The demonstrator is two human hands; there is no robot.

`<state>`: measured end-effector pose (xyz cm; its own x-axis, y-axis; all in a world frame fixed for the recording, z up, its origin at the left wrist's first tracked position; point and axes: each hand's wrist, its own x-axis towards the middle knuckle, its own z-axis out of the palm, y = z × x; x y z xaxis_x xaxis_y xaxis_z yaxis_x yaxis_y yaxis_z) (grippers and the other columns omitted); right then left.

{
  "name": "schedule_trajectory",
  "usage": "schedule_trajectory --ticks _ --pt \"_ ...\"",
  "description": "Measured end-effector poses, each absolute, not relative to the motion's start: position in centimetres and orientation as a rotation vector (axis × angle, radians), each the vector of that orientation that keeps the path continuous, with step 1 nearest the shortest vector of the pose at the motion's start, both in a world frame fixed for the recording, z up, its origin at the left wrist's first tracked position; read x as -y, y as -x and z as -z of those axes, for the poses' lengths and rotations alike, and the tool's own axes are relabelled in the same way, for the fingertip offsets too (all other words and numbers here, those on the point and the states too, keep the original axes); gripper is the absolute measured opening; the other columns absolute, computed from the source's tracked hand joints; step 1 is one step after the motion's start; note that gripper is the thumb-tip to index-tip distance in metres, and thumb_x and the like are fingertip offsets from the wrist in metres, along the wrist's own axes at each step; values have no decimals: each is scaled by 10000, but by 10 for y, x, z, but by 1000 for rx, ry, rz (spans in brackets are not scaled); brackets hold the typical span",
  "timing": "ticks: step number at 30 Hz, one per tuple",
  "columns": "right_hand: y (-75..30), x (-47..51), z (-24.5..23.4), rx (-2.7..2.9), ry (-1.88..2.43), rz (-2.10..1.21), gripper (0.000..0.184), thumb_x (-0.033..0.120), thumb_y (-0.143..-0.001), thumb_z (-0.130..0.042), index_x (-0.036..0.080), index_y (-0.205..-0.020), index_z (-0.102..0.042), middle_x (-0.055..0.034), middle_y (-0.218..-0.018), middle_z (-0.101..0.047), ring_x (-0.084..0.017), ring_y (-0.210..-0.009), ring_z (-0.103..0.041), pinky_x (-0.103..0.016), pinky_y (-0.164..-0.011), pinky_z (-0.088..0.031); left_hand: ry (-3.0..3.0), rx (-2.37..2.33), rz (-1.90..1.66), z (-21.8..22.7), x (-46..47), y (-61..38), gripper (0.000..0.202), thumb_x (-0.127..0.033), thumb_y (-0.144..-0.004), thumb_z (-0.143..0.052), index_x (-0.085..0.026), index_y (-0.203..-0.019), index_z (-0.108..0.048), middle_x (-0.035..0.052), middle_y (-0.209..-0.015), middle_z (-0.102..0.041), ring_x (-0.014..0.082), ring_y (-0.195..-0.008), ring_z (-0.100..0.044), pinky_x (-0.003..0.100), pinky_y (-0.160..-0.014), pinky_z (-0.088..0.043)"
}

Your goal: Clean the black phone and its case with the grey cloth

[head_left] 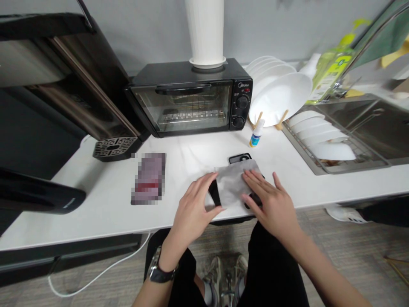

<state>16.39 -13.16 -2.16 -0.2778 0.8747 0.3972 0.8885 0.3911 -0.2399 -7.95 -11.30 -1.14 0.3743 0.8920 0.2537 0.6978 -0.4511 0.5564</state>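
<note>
Head view, and from where I stand the middle of it is a soft, matte grey cloth (234, 181), faintly creased, spread near the front edge of a white worktop (191, 160) with pale marble-like veining. A smooth dark flat object (214, 194) pokes out from beneath the cloth at its left end. The left hand (193, 204) spans that end, fingers at the far side and thumb at the near side; whether its grip is clamped or merely resting I cannot tell. The right hand (271, 207) lies spread on the cloth, its grip apart, fingertips touching the fabric. Just beyond sits a black case (239, 158) with a round detail, partly hidden by the cloth.

Farther back stands a boxy black toaster oven (188, 106) with a glass door and wire rack, bearing a tall white ribbed vessel (206, 34). Glossy round white plates (281, 98) lean beside it.

As for lettering, "Midea" reads clearly on the oven's control panel; the small print around its knobs is too fine. A little white-topped bottle (255, 135) wears a blue and yellow label, too blurred to read, and the green pump bottle (332, 74) has a label I cannot make out. At left, a purplish rectangular item (148, 177) is pixelated.
</note>
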Motion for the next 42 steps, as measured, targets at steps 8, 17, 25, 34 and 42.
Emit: schedule_trajectory --ticks 8,17,25,34,42 --pt "-161 115 35 1986 1548 172 422 430 -1025 -600 171 -1351 -668 -113 -1412 -690 -325 -1344 -646 -653 -1211 -413 -2251 -1531 -784 14 110 79 737 -357 -916 -757 -272 -1553 -397 105 -1480 -579 313 -1395 -500 527 -1189 -429" --pt "-168 124 33 1997 1206 -315 251 289 -1055 -536 232 -1179 -746 -28 -1264 -786 -200 -1197 -743 -355 -1069 -585 -1770 -1272 -937 13 110 76 841 -232 -909 -717 -350 -1617 -278 100 -1577 -436 267 -1400 -549 479 -1208 -433" --pt "-178 119 20 1419 1347 -753 342 506 -1036 -513 216 -913 -646 52 -629 -493 -126 -565 -449 -248 -536 -378 -1487 -1197 -1086 16 109 63 701 -210 -930 -650 -314 -1552 -344 86 -1436 -585 181 -1108 -719 358 -1017 -571" --pt "-186 112 21 1025 1264 -548 403 566 -1056 -410 246 -823 -486 69 -658 -407 -117 -561 -406 -220 -539 -406 -1841 -1280 -930 17 118 65 258 -331 -1028 -596 -273 -1276 -634 -7 -1030 -784 160 -925 -750 272 -886 -560" --pt "-169 114 28 1782 1205 103 290 164 -1022 -509 217 -1270 -649 -99 -1229 -767 -291 -1357 -632 -470 -1098 -534 -2017 -1220 -939 22 119 67 283 -277 -1036 -592 -239 -1303 -678 14 -1122 -813 170 -989 -777 239 -882 -567"
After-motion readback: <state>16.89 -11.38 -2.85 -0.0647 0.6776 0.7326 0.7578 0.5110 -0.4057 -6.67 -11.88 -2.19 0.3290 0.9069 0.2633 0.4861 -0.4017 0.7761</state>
